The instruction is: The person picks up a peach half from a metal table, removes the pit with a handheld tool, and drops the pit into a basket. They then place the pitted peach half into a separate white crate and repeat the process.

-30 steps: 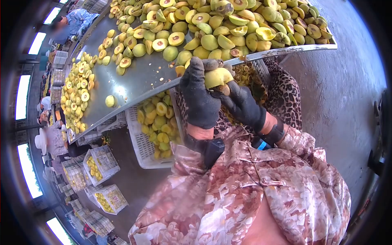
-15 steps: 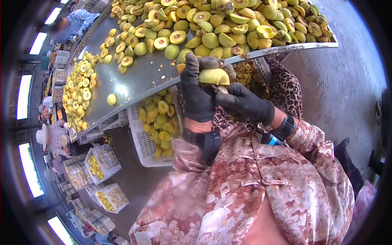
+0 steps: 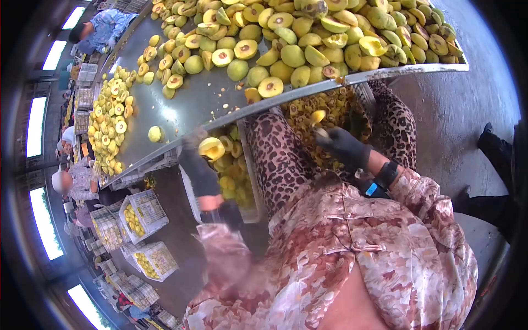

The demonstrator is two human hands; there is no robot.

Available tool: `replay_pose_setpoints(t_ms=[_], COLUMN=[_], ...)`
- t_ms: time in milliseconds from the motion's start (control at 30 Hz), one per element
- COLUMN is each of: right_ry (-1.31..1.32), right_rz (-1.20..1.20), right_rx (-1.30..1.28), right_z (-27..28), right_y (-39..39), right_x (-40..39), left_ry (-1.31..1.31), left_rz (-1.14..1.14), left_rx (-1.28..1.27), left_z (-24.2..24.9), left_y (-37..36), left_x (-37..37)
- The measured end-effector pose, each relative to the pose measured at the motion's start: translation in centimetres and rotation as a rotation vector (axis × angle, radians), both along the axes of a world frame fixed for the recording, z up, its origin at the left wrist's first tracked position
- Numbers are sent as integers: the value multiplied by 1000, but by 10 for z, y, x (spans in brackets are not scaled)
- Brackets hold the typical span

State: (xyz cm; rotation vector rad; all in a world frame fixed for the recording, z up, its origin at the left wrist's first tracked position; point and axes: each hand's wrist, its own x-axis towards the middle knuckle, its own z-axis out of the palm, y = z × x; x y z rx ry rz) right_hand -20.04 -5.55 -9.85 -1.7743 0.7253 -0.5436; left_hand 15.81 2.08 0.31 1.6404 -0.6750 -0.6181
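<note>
A: Left hand, a blur beside a fruit half, over the white crate! Holding it?

B: Can't tell; the blur hides the grip. The half's cut face shows, fruit in the crate below.

A: And the right hand?

B: Fingers curled, a yellow piece just beyond their tips, above the scraps. Can't tell what it grips!

A: Farther out?

B: Metal table, fruit heaped on it, a person in blue at its far end!
</note>
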Motion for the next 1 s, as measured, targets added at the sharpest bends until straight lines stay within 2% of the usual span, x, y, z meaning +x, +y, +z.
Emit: replay_pose_setpoints(t_ms=[33,100,167,200,233,333,433,467,567,633,733,800,833,867,967,1000], right_ry=[100,182,103,60,23,-39,-98,-165,-261,-347,-298,-415,-473,-330,-392,-403], right_rz=[-22,-146,-124,-125,-105,-62,-124,-191,-207,-235,-193,-189,-193,-218,-271,-325], right_rx=[91,511,623,668,604,467,566,557,547,469,325,257,219,143,34,-78], right_z=[-19,-4,25,34,36,41,64,58,77,97,103,100,104,110,100,104], right_y=[-2,-6,-2,-3,-1,3,1,1,-13,-18,-19,-19,-19,-18,-17,-14], right_x=[-9,-11,-7,-5,-3,-7,-12,-11,-7,1,27,47,52,48,50,47], left_ry=[-313,-946,-861,-987,-1110,-1222,-1171,-1295,-285,286,403,490,573,657,839,901], left_rz=[-57,-142,-242,-357,-475,-662,-716,-648,-590,-669,-603,-605,-590,-574,-552,-574], left_rx=[-6,-33,-42,12,64,7,152,83,341,-25,-117,-224,-240,-256,-303,-331], left_z=[-15,-34,-22,-22,-24,-73,-79,-87,-23,18,32,34,32,30,30,33], left_y=[-7,-39,-95,-126,-151,-196,-202,-201,-175,-135,-90,-75,-71,-68,-63,-63], left_x=[26,67,47,38,30,20,32,46,38,-10,-76,-116,-130,-142,-161,-164])
